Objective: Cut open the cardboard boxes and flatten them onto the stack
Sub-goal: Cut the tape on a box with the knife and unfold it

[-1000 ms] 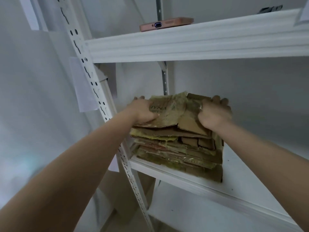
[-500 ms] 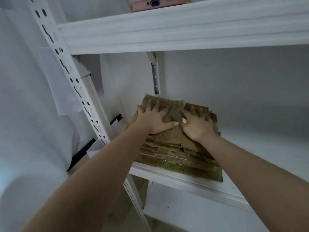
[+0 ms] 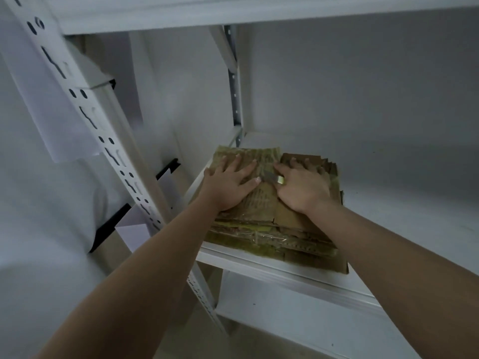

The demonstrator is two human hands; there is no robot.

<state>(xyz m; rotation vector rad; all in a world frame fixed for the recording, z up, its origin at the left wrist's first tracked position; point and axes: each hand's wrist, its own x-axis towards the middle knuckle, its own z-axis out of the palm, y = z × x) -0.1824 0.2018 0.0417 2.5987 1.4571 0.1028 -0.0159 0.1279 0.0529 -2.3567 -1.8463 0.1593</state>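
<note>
Since a second ago, both hands have slid from gripping the top sheet's edges to lying flat on it. The left hand (image 3: 228, 183) presses with fingers spread and straight; the right hand (image 3: 302, 186) also presses, with a small blade (image 3: 272, 178) tucked under its thumb. The stack (image 3: 272, 229) of flattened cardboard sits on the white shelf (image 3: 285, 270). This sheet looks flattened and placed; no uncut boxes are in view, so what remains is unclear.

White metal shelf (image 3: 285, 270), slotted upright (image 3: 85, 117), paper sheets (image 3: 46, 120).
</note>
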